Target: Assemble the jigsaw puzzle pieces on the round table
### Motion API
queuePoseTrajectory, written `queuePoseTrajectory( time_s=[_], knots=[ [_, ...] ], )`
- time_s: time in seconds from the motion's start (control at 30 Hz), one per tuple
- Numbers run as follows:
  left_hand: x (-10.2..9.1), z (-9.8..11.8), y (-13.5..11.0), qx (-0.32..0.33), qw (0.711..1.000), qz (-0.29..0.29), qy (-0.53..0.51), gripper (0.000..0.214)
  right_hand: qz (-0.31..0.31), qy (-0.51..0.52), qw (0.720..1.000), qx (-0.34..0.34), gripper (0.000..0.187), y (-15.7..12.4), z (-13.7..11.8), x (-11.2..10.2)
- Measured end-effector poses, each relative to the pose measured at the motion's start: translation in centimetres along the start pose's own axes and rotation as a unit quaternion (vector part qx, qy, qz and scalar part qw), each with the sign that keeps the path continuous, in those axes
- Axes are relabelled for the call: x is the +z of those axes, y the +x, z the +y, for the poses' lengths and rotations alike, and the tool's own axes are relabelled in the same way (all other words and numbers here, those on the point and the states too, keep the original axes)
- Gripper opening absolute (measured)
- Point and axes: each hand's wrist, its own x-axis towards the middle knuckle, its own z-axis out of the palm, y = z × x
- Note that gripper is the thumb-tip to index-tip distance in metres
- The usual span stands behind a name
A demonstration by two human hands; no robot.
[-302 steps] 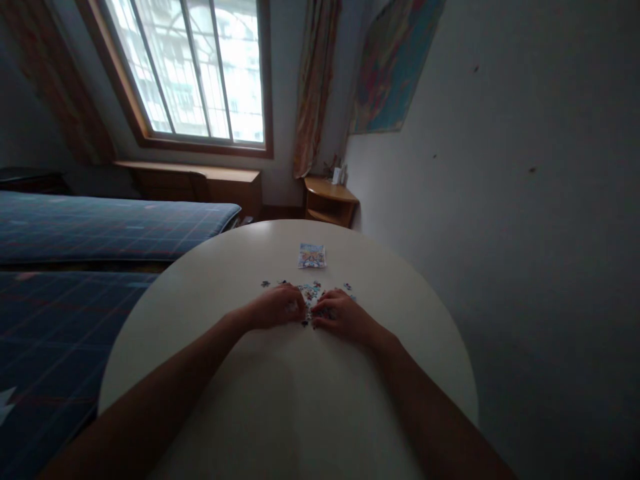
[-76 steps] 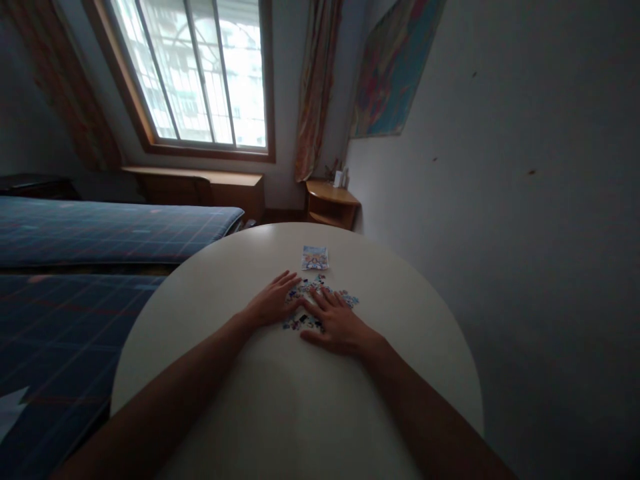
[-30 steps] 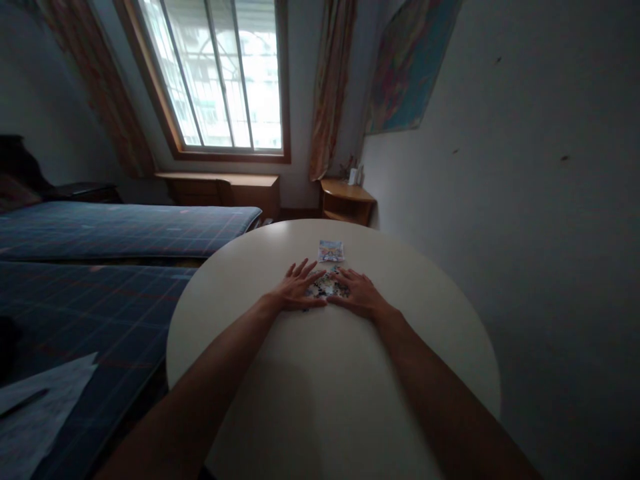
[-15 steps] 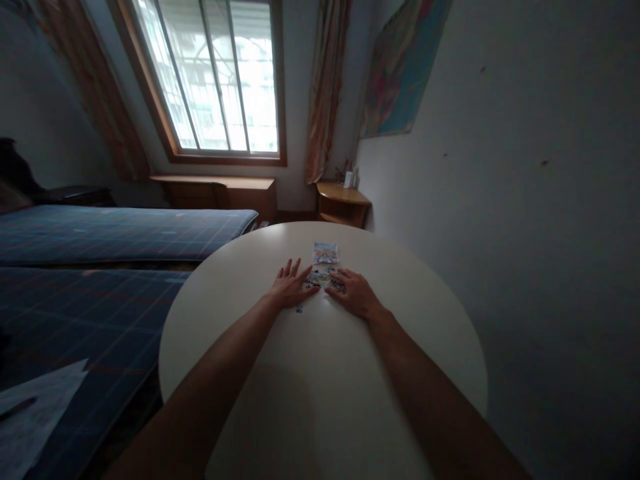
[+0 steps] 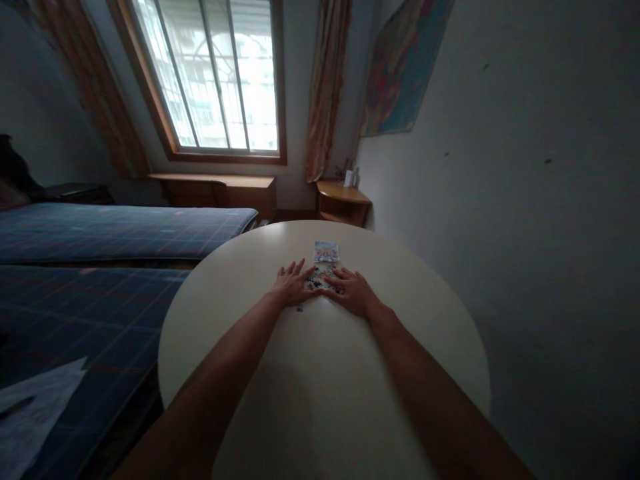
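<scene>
In the head view, the left hand (image 5: 291, 285) lies palm down with its fingers spread and its thumb stretched toward the other hand. The right hand (image 5: 354, 292) faces it, also flattened, its fingers angled inward. Neither seems to grip anything; whether bits are trapped under the palms cannot be told. Between the hands, walled in by fingers and thumbs, is a low patch of jigsaw pieces (image 5: 320, 279), small and mixed in colour. The thumb tips come together on the near side of the patch, though whether they touch is unclear. One stray jigsaw piece (image 5: 299, 308) sits outside this ring, just nearer the wearer than the left hand. A small printed picture (image 5: 327, 252), card or packet, lies just beyond the patch, ahead of both hands. All of this rests on a round white table (image 5: 320, 387), with bare surface between the forearms.

The step in hand looks like herding the pieces into one compact bunch. In my judgement, the next move calls for light, even pressure from both sides, so that pieces neither ride up nor slip out, and a small reach back by the left hand for the stray.
</scene>
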Motion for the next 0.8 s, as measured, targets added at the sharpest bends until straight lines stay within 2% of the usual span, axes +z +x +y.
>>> queuePoseTrajectory(
  time_s=[0.27, 0.57, 0.8],
  knots=[
    [0.5, 0.9, 0.9, -0.043, 0.999, 0.013, 0.006, 0.092, 0.012, 0.006, 0.999, 0.036, 0.045, 0.2, 0.7, -0.3],
    [0.1, 1.5, 0.6, -0.052, 0.997, 0.056, -0.011, 0.084, 0.041, 0.027, 0.997, 0.062, 0.046, 0.1, 1.5, -0.5],
    [0.4, 1.8, 0.9, -0.069, 0.994, 0.079, -0.016, 0.081, 0.058, 0.036, 0.995, 0.067, 0.046, 0.0, 1.7, -0.8]
  ],
)
